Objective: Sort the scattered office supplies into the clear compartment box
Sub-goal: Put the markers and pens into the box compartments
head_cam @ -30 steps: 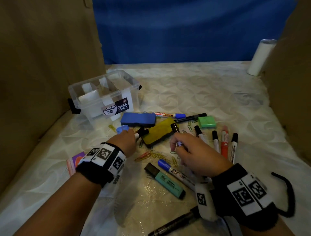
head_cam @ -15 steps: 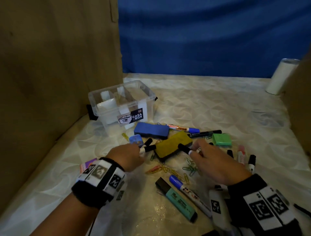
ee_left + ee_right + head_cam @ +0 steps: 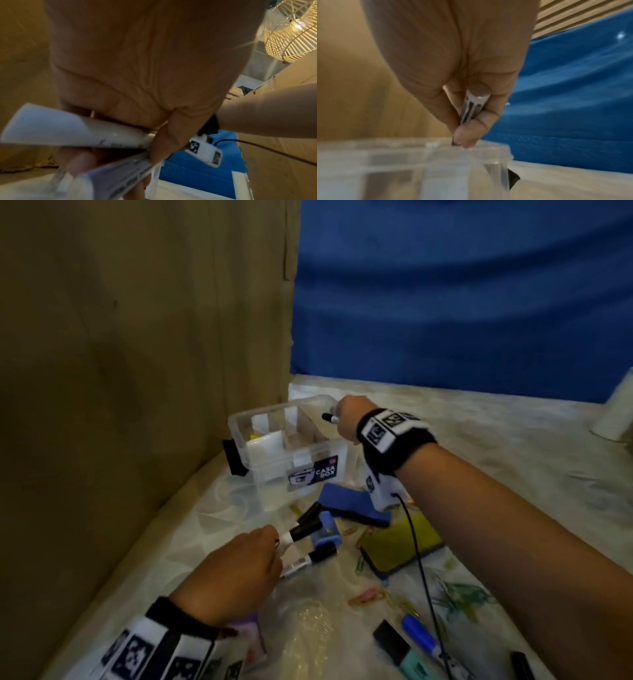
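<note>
Cardboard walls and blue cloth enclose the desk [image 3: 479,440]. Right hand [image 3: 347,421] pinches a marker [image 3: 329,418] over the clear box [image 3: 274,446]: drop step; release into a compartment. Left hand [image 3: 236,573] grips two markers [image 3: 301,546], awaiting transfer.

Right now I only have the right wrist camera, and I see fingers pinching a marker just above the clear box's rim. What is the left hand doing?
Observer: The left hand is low in front of the clear box, gripping a bundle of black-capped markers.
Operator: How many is it holding?
Observer: The left wrist view shows at least two white barrels in its grip. I cannot tell the exact count.
Operator: Which part of the box is my marker over?
Observer: From the head view, the right hand holds the marker over the box's far right corner, black cap pointing left.
Operator: What lies nearest the box?
Observer: A blue eraser, just in front of its labelled wall.
</note>
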A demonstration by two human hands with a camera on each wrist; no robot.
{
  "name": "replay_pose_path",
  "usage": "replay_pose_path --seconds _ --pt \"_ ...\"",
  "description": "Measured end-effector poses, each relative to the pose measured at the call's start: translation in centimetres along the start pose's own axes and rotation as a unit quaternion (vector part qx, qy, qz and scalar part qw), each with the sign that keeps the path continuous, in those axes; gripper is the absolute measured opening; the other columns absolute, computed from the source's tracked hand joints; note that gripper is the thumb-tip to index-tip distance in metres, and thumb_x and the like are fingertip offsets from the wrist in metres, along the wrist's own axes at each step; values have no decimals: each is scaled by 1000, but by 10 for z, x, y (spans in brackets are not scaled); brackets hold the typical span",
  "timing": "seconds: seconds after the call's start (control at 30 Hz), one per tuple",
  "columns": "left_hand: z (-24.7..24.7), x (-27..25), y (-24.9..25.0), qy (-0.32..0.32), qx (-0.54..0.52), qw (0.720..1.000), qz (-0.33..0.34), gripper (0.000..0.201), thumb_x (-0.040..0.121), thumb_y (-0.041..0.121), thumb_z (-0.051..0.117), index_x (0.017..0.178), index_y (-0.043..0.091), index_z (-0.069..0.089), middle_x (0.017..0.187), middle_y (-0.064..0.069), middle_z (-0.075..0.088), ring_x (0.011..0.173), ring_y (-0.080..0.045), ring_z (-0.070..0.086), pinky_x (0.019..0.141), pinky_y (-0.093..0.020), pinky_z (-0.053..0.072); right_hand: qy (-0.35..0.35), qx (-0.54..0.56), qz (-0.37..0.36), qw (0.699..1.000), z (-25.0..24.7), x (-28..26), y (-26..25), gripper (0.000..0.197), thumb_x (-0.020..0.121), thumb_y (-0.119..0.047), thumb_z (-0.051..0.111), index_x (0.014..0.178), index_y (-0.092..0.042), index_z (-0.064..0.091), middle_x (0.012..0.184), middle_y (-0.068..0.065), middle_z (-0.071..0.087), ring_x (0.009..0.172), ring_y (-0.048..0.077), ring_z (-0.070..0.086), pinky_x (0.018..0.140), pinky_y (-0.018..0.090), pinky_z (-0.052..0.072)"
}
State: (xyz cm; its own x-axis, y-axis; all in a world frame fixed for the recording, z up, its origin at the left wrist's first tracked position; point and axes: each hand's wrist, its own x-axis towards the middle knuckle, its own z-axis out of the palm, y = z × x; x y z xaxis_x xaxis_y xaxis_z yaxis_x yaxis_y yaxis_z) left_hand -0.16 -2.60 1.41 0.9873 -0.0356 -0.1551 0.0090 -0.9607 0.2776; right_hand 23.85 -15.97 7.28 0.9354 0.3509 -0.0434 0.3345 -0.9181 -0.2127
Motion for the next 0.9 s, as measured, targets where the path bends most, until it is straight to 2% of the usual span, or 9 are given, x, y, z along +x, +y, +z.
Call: replay_pose_path --seconds 0.07,0.17,0.3,0.4,0.57,0.7,0.77,0.8,0.9 --pt "-1 -5 -10 5 -6 1000 9 12 100 31 33 88 29 33 74 10 37 63 -5 35 55 -23 29 6 -49 6 999 15 32 0 48 87 -35 63 125 -7 55 124 15 61 107 34 62 88 40 52" --pt "-4 -11 -23 16 -28 999 8 10 100 34 32 98 29 40 91 9 52 79 -7 48 66 -22 39 5 -70 18 997 30 69 2 60 74 -35 78 123 -8 56 116 11 65 99 33 65 85 46 55" --pt "-8 -12 -34 17 -53 998 9 17 100 38 32 100 29 47 98 9 59 89 -9 55 78 -29 44 9 -15 14 1000 19 60 -6 41 90 -18 54 130 -12 53 138 11 52 121 31 54 101 40 46" --pt "-22 -7 -36 16 -100 994 26 12 99 36 38 98 31 48 98 11 62 89 -5 58 80 -30 48 74 95 14 993 10 21 5 37 97 -15 44 133 -11 52 141 13 48 128 29 47 105 35 39" --pt "-63 39 -8 40 -133 985 103 24 99 32 38 88 18 53 77 -4 61 65 -13 54 64 -29 47 110 84 -6 990 27 -37 40 36 97 -11 36 128 -6 52 134 16 51 119 33 52 100 40 44" --pt "-95 117 21 34 -151 986 64 33 99 21 40 97 -4 62 86 -18 67 74 -21 62 54 -8 44 63 77 -30 995 48 -44 50 58 94 -6 36 149 -19 25 156 5 27 130 28 46 107 40 40" --pt "-104 159 35 15 -143 990 15 25 96 18 43 100 0 60 92 -18 69 82 -29 63 67 -21 53 46 84 -32 995 51 -47 53 68 93 -3 37 152 -24 12 160 -1 14 134 25 42 109 38 39" --pt "-106 175 43 2 -129 992 -4 21 95 16 44 93 2 60 83 -15 70 80 -29 63 68 -28 54 45 92 -36 994 50 -48 54 71 92 -2 38 153 -25 9 161 -2 11 135 25 41 109 37 39" --pt "-107 208 60 24 -88 994 -56 32 96 12 45 64 15 47 27 10 49 57 -12 52 48 -18 47 42 110 -54 992 49 -50 57 75 92 -2 40 152 -30 5 161 -4 7 132 26 45 106 38 41"
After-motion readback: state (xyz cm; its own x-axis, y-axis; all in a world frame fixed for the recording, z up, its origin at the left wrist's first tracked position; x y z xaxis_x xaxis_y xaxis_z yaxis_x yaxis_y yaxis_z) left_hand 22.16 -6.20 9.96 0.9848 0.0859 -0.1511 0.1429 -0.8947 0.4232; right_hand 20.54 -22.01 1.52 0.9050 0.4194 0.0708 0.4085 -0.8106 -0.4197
